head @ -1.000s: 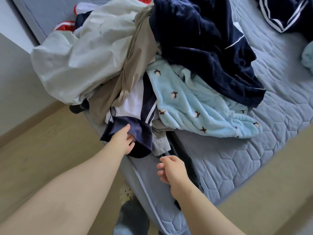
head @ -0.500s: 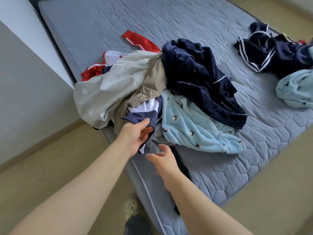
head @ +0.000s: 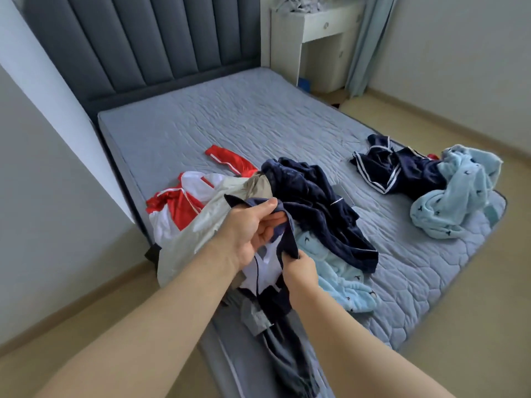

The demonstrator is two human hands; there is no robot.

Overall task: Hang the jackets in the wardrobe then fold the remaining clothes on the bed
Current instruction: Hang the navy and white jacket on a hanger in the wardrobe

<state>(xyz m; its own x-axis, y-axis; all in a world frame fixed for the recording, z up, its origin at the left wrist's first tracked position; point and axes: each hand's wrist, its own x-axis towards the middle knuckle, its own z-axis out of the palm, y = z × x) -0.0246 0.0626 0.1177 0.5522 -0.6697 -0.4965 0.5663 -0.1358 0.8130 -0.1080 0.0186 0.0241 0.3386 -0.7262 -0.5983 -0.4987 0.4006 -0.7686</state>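
Both hands now hold the navy-and-white top (head: 271,271). The left hand (head: 250,231) curls thumb and fingers round its navy band, and the right hand (head: 301,272), open and empty half a second ago, pinches the navy edge just below. The top has come up off the pile at the near edge of the bed (head: 230,124) and hangs between the hands, its lower part trailing onto grey cloth (head: 287,357) at six o'clock. At nine o'clock of the hands lie a pale jacket (head: 192,237) and a red-and-white jacket (head: 178,203). A dark navy fleece (head: 316,202) lies at two o'clock, a light blue fleece (head: 342,274) at four. A second heap (head: 448,202) sits well apart at three o'clock.
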